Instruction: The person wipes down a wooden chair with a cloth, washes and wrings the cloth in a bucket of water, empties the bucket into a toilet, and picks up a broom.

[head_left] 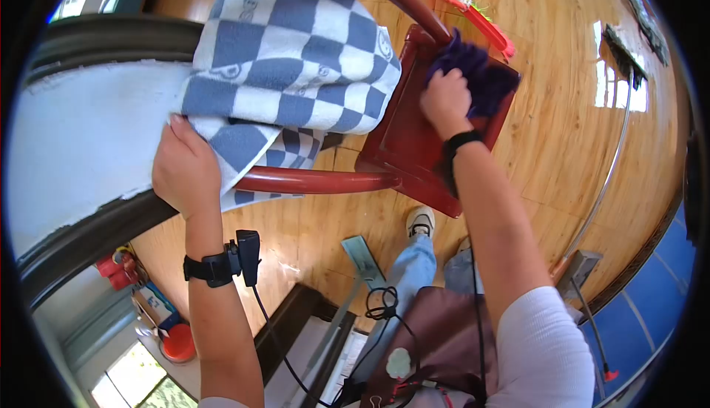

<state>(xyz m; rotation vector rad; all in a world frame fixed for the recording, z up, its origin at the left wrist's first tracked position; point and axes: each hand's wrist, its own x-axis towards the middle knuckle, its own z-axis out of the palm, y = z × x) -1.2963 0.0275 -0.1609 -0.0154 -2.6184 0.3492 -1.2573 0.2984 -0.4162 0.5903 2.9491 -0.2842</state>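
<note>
My right hand (448, 102) presses a dark purple cloth (479, 75) onto the seat of a dark red wooden chair (416, 138), near the seat's far edge. My left hand (186, 167) is closed on the edge of a blue-and-white checked towel (296, 49). That towel drapes over the chair's back, hiding much of it, and one corner folds over beside my left hand. A red curved rail (318, 181) of the chair runs out from under the towel to the seat.
A mop (625, 56) with a long metal handle lies along the right. A red plastic-handled tool (473, 16) lies past the chair. Below are a green flat-headed tool (361, 256) and black cables (381, 303). A white panel (96, 119) with dark trim stands left.
</note>
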